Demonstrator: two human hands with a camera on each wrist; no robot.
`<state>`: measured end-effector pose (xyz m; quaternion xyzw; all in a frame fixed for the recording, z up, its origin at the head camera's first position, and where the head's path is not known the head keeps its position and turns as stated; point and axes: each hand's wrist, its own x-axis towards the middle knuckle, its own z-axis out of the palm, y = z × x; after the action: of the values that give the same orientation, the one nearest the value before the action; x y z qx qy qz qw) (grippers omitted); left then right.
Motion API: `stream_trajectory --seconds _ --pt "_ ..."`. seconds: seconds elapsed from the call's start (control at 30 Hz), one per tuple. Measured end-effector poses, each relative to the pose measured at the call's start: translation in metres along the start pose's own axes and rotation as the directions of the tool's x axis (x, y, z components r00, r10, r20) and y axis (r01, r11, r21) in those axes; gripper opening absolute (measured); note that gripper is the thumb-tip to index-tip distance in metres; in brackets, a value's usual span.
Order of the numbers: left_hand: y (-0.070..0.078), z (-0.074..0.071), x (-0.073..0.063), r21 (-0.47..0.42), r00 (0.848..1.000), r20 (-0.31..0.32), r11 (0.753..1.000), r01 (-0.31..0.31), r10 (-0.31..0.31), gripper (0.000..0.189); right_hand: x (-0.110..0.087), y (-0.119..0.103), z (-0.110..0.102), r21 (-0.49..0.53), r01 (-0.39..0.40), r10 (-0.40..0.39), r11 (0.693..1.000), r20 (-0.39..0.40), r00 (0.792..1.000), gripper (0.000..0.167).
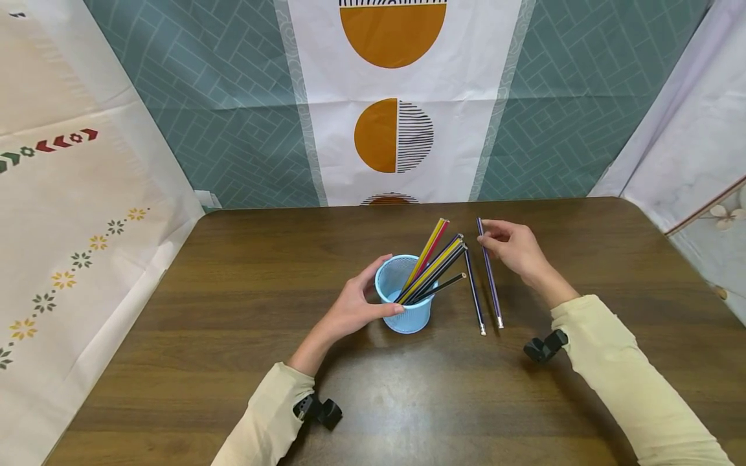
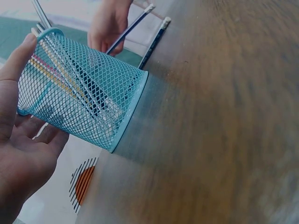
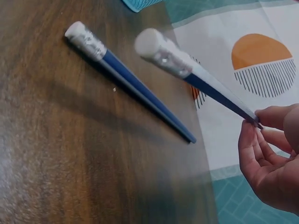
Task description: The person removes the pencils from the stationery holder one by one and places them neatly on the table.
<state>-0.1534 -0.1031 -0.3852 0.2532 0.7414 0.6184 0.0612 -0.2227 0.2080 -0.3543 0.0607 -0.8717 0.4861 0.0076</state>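
A light blue mesh pencil cup (image 1: 408, 318) stands upright on the table, with several pencils (image 1: 428, 268) leaning in it, yellow, red and dark. My left hand (image 1: 357, 304) grips the cup from its left side, thumb near the front rim and fingers behind. To the right of the cup, my right hand (image 1: 515, 249) pinches a dark blue pencil (image 1: 491, 278) near its far end. Its white eraser end points back toward me, and in the right wrist view it is raised off the table. Another dark blue pencil (image 3: 135, 91) lies on the table between the cup and the held one.
The brown wooden table (image 1: 233, 323) ends at a patterned cloth (image 1: 245, 103) hung behind it. A white embroidered cloth (image 1: 87, 259) hangs along the left side, and pale cloth (image 1: 693, 116) on the right. Small black cameras (image 1: 317, 411) are strapped at both wrists.
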Motion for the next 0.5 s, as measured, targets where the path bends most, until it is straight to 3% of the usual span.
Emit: stream_trajectory --seconds 0.5 --pt "0.001 0.0 -0.001 0.0 1.0 0.0 1.0 0.0 0.0 0.087 0.004 0.02 0.007 -0.004 -0.138 0.138 0.99 0.062 0.988 0.042"
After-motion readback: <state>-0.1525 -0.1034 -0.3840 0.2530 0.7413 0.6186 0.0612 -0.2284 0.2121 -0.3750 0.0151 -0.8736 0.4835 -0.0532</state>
